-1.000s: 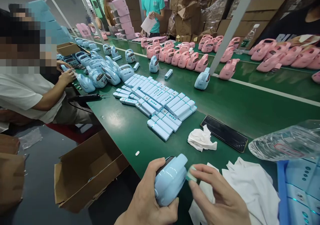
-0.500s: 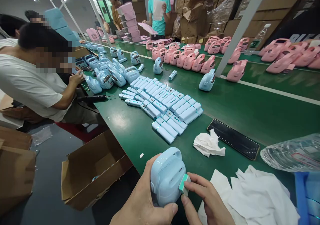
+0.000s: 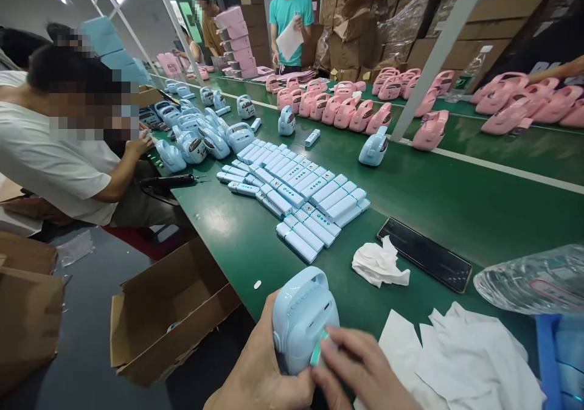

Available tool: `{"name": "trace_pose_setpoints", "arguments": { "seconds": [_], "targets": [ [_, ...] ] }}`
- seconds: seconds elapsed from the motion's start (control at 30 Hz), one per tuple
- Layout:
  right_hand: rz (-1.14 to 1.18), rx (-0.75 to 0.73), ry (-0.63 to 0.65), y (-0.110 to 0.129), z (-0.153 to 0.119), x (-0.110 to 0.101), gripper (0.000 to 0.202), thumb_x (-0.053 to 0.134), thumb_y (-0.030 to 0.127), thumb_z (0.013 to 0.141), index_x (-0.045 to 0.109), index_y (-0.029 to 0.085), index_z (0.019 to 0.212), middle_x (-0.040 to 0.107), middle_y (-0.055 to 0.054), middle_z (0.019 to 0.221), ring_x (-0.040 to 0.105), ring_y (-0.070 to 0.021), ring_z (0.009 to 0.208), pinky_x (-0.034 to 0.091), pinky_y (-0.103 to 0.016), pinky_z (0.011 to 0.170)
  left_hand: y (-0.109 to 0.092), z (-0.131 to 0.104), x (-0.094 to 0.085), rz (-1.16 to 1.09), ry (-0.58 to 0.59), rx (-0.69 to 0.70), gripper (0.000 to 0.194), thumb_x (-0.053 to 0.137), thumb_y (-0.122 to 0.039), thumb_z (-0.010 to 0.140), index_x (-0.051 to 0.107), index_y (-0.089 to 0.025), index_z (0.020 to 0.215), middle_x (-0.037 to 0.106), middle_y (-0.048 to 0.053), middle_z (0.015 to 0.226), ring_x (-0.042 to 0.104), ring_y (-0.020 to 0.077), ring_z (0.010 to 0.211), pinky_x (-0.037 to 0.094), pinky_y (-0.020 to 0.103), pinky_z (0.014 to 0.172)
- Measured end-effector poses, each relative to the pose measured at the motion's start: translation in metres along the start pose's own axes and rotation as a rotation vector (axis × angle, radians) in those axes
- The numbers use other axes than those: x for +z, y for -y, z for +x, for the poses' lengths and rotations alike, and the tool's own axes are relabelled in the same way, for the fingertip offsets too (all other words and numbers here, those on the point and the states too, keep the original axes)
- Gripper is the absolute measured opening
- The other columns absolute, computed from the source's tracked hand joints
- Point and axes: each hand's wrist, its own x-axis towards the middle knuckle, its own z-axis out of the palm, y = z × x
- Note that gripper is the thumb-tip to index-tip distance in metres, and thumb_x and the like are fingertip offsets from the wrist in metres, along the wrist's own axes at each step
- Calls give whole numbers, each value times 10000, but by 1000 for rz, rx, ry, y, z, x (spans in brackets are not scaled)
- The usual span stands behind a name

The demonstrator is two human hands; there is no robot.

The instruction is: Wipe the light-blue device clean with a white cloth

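Right now my left hand (image 3: 260, 376) is clamped round the blue device (image 3: 303, 319) at the table edge (image 3: 219, 258), my right hand (image 3: 365, 373) pinches a teal piece (image 3: 318, 350) against it, and the cardboard box (image 3: 168, 312) on the floor looks nearly bare.

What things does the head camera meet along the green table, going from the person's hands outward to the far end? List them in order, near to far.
Blue device held in the left hand → crumpled tissue → rows of blue sticks → lone blue device → pink devices → stacked pink boxes.
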Motion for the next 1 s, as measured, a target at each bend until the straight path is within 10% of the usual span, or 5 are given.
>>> {"name": "trace_pose_setpoints", "arguments": {
  "seconds": [0.3,0.6,1.0],
  "targets": [
    [138,295,-69,17,-3,9,183,684,226,947,743,325,1089,723,-24,1137,710,-165,1029,604,-241,868,0,-3,0,-53,-1,10,795,762,-212,725,382,-270,1421,707,32,1109,698,239,949,577,323,794],
    [151,162,-58,12,-1,14,237,686,157,928,731,293,1117,727,-53,1137,709,-174,1039,620,-249,835,7,-1,-3,-56,-16,36,829,788,-222,685,389,-246,1411,699,54,1104,699,266,977,582,359,858],
    [71,506,109,-41,-21,-22,285,706,500,911,745,372,1163,772,3,1231,769,-207,1071,643,-165,751,17,-9,-14,-72,55,15,886,708,-200,633,372,-289,1448,586,74,1232,578,275,1035,476,306,735]
  ]
}}
